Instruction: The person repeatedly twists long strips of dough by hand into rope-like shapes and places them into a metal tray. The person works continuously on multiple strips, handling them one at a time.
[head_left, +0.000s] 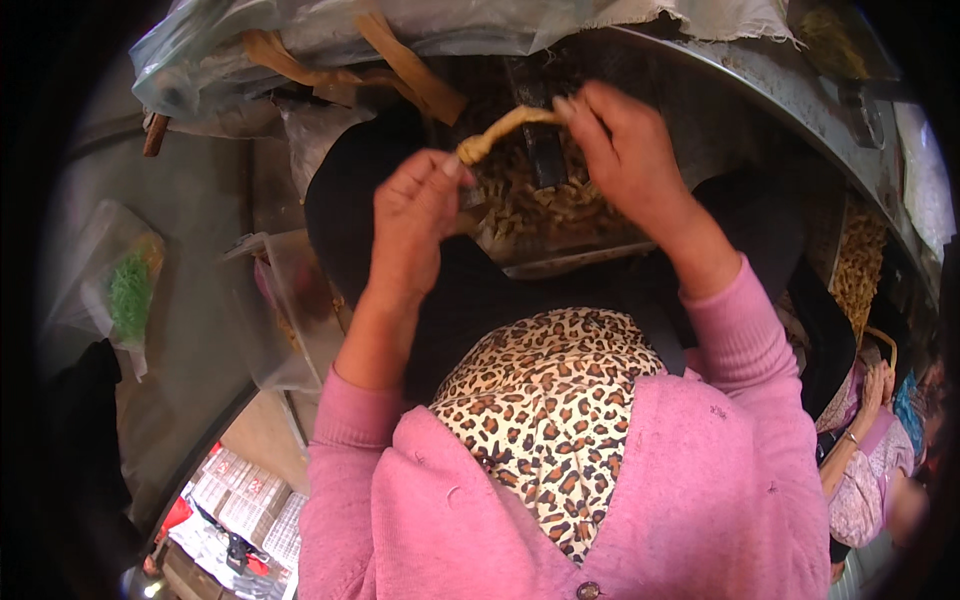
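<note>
A twisted yellowish strip (510, 129) with a knot-like lump near one end is stretched between my two hands. My left hand (415, 214) pinches it beside the lump, and my right hand (626, 150) pinches the other end, higher up. Below the strip, a tray (577, 260) holds many small yellow-brown pieces (517, 217). A dark upright bar (544, 150) stands behind the strip, between my hands. Flat tan strips (412, 67) hang from the covered surface above my left hand. What the strip is made of, I cannot tell.
Plastic sheeting (480, 26) covers the surface ahead, beside a curved metal edge (720, 67). At left are a clear plastic container (289, 300) and a bag with green stuff (131, 292). On the right, a co-worker's hand (876, 386) is near more yellowish pieces (859, 262).
</note>
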